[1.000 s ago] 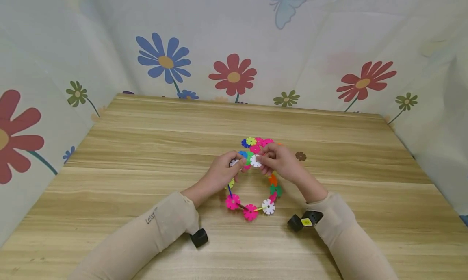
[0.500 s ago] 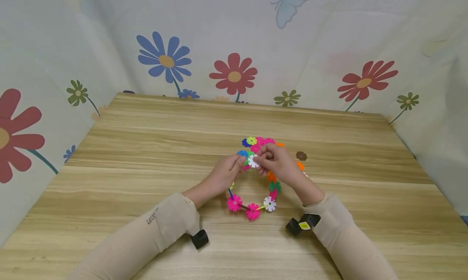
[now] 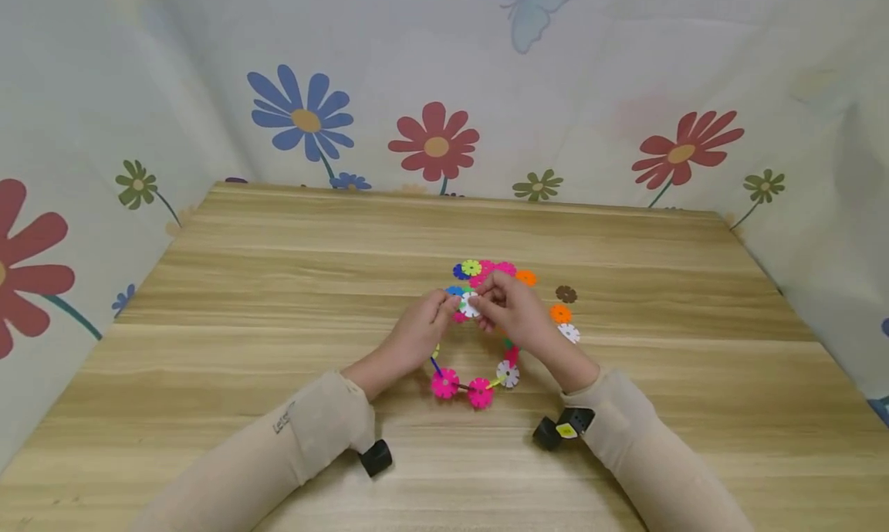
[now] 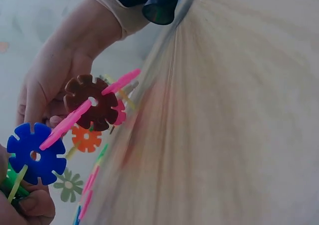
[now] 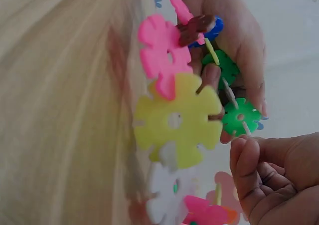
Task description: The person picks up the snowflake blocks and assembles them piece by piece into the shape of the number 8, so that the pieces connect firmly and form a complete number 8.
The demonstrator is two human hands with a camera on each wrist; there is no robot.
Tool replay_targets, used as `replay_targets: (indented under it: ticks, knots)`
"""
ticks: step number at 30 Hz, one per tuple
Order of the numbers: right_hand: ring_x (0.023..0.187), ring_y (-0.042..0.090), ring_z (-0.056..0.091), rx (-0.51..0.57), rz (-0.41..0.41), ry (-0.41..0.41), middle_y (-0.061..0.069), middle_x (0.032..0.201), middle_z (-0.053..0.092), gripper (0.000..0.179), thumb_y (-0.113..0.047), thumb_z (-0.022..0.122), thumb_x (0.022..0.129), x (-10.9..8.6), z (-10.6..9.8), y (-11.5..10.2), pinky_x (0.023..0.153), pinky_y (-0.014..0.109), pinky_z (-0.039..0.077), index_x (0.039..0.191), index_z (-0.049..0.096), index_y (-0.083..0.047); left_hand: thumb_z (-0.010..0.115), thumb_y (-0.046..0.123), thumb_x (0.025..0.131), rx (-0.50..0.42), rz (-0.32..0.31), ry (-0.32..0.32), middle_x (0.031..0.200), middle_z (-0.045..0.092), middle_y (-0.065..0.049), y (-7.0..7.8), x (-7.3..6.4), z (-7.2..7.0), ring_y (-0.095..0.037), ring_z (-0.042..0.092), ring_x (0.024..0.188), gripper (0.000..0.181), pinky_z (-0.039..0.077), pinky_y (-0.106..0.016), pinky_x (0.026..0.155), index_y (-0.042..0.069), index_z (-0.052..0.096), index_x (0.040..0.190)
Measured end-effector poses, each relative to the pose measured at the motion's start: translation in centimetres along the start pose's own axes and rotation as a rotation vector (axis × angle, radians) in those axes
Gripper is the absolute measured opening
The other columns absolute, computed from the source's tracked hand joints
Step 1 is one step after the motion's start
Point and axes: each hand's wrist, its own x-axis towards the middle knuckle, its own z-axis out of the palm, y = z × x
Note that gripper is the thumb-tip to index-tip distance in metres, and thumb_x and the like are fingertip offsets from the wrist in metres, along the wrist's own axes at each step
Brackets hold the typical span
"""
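Note:
Both hands meet over the middle of the table around a chain of notched plastic snowflake discs. My left hand (image 3: 410, 331) grips part of the chain, its fingers around a green disc (image 5: 223, 69) in the right wrist view. My right hand (image 3: 517, 316) pinches a white snowflake disc (image 3: 469, 303) between thumb and finger, right at another green disc (image 5: 240, 116). The chain hangs in a loop toward me, with pink discs (image 3: 445, 383) and a white disc (image 3: 508, 374) at its near side. Blue (image 4: 36, 154) and brown discs (image 4: 91, 103) of it show in the left wrist view.
Loose snowflake discs lie on the wooden table (image 3: 312, 238) beyond and to the right of the hands: a yellow one (image 3: 471, 268), orange ones (image 3: 525, 278), a brown one (image 3: 566, 293) and a white one (image 3: 569, 332). A flower-printed cloth (image 3: 590, 92) hangs behind.
My right hand has moved left with the white disc, close up to my left fingertips. Loose orange and white discs on the right have come into sight. The left hand has barely moved.

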Motion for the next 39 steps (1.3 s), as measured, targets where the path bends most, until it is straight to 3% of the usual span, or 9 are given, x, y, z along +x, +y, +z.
replay_targets:
  ticks: [7,13,17,24,32,39]
  knots:
    - [0.063,0.021,0.061,-0.006,0.014,0.022,0.023,0.079,0.065,0.016,-0.014,0.056,0.097,0.3,0.1,0.0,0.061,0.034,0.056,0.099,0.057,0.002,0.038,0.031,0.104,-0.13,-0.025,-0.009,0.066,0.051,-0.006,-0.6,0.1,-0.4,-0.014,0.047,0.056,0.039,0.038,-0.024,0.053,-0.001,0.056,0.092]
    - [0.062,0.023,0.055,-0.049,-0.025,0.043,0.018,0.077,0.063,0.016,-0.015,0.058,0.096,0.2,-0.2,0.1,0.055,0.029,0.05,0.099,0.064,0.0,0.042,0.036,0.103,-0.236,-0.084,-0.047,0.087,0.064,-0.016,-0.7,0.2,-0.6,-0.016,0.06,0.061,0.039,0.052,-0.027,0.058,0.001,0.06,0.103]
    - [0.058,0.018,0.049,-0.086,-0.043,0.023,0.018,0.077,0.063,0.017,-0.016,0.058,0.096,0.1,-0.1,0.0,0.05,0.023,0.044,0.101,0.067,-0.001,0.051,0.032,0.1,-0.292,-0.077,-0.078,0.092,0.065,-0.018,-0.8,0.4,-0.5,-0.016,0.06,0.06,0.031,0.054,-0.029,0.055,0.003,0.058,0.108]
    - [0.072,0.024,0.059,-0.108,-0.045,0.02,0.014,0.083,0.066,0.02,-0.016,0.054,0.099,0.3,-0.3,0.2,0.058,0.023,0.046,0.103,0.067,-0.002,0.055,0.018,0.098,-0.289,-0.065,-0.078,0.09,0.061,-0.017,-1.0,0.5,-0.5,-0.015,0.055,0.058,0.024,0.048,-0.025,0.049,0.001,0.055,0.115]
    - [0.078,0.026,0.059,-0.076,-0.043,0.062,0.02,0.089,0.065,0.023,-0.016,0.055,0.098,0.4,-1.4,0.4,0.062,0.022,0.048,0.108,0.065,0.003,0.055,0.018,0.098,-0.287,-0.091,-0.049,0.088,0.063,-0.018,-0.9,0.5,-0.5,-0.016,0.057,0.055,0.025,0.052,-0.028,0.051,0.003,0.055,0.118]
    - [0.08,0.024,0.062,-0.264,-0.04,0.126,0.014,0.094,0.07,0.02,-0.017,0.061,0.095,0.5,-3.1,0.2,0.067,0.027,0.049,0.108,0.067,-0.003,0.055,0.016,0.098,-0.295,-0.118,-0.027,0.091,0.065,-0.018,-1.0,0.4,-0.5,-0.017,0.061,0.063,0.024,0.053,-0.028,0.051,0.003,0.054,0.118]
